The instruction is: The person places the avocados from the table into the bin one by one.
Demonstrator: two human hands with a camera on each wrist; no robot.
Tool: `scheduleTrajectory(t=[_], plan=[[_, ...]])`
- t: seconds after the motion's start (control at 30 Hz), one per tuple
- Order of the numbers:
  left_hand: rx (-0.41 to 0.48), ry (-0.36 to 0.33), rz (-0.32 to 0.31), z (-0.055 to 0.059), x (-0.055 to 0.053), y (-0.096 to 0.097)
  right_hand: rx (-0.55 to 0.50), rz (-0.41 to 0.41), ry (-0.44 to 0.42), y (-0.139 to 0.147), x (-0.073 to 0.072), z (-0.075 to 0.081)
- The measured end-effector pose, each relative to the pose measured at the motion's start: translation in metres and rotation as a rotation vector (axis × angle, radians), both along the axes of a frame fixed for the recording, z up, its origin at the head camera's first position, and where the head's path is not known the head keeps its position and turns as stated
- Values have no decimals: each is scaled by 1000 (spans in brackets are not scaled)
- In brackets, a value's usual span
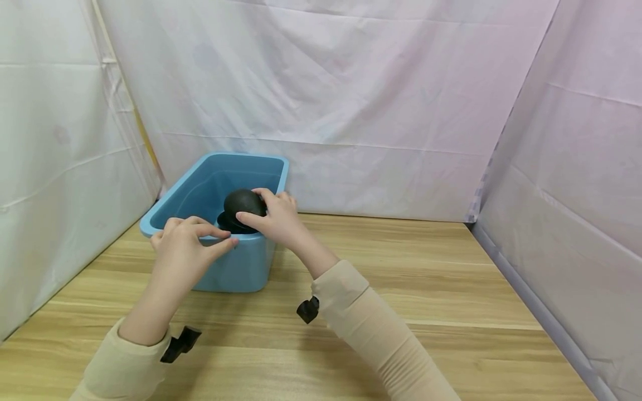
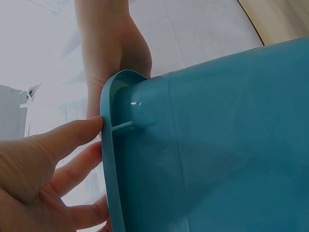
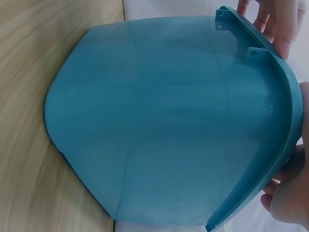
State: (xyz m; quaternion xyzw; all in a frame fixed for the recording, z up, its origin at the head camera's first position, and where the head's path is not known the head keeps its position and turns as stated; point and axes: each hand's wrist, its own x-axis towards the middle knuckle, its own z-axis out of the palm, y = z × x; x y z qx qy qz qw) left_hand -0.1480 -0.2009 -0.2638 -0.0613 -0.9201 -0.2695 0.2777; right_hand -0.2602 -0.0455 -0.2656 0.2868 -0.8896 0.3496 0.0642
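A light blue plastic bin (image 1: 230, 270) stands on the table, left of the middle. My left hand (image 1: 185, 248) pinches its near rim, thumb outside; the left wrist view shows the thumb and fingertips along the rim (image 2: 110, 179). Over the bin's near right corner, my right hand (image 1: 281, 223) grips a smooth black rounded object (image 1: 243, 203) between thumb and fingers. A second dark piece (image 1: 228, 223) shows just under it, inside the bin. The rest of the bin's contents is hidden behind the near wall and hands. In the right wrist view, the bin's outer wall (image 3: 159, 111) fills the middle.
The wood-grain table (image 1: 401, 278) stretches to the right and front of the bin. White cloth (image 1: 351, 100) hangs behind and along both sides. A small black device (image 1: 308, 309) sits on the right sleeve, another (image 1: 180, 343) on the left sleeve.
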Motion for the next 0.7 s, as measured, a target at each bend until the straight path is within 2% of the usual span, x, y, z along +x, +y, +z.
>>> scheduleTrajectory(t=[0.23,0.7], plan=[[4,-4,-2,0,-1,0,86,-7,28,-2,-1,1],[15,16,-5,1,0,0,157,10,12,-3,0,4]])
